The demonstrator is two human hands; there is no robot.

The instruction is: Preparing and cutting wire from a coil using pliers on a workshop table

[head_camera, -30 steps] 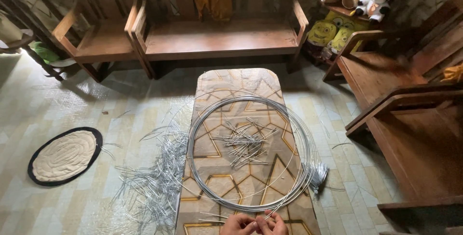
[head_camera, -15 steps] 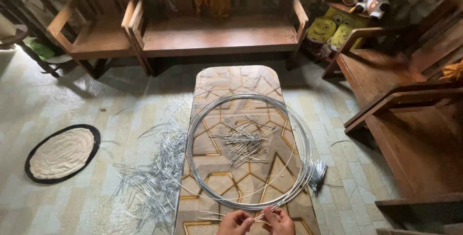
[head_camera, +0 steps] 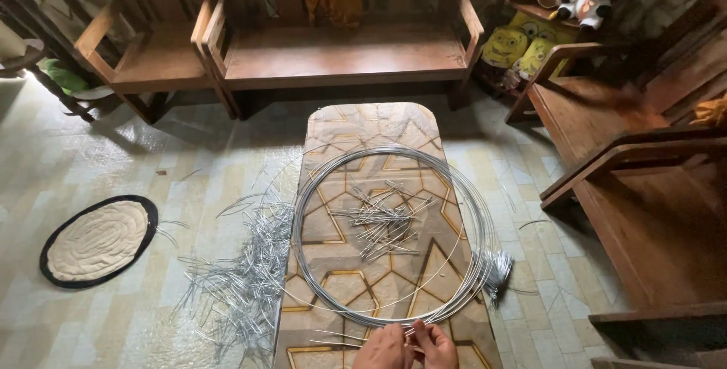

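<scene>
Where two hands [head_camera: 405,346] meet, one wire coil [head_camera: 394,236] lies.

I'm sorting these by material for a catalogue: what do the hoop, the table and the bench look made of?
Hoop: thin metal wire, silver-grey and shiny, coiled in several strands; both hands pinch its near edge.
Table: hard to tell; glossy top with a tan geometric pattern, perhaps laminate.
Bench: solid-looking wood, brown with a dull sheen, grain faintly visible.

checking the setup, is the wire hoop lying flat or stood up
Flat: the wire hoop lies on the table, its near edge at both hands.
</scene>
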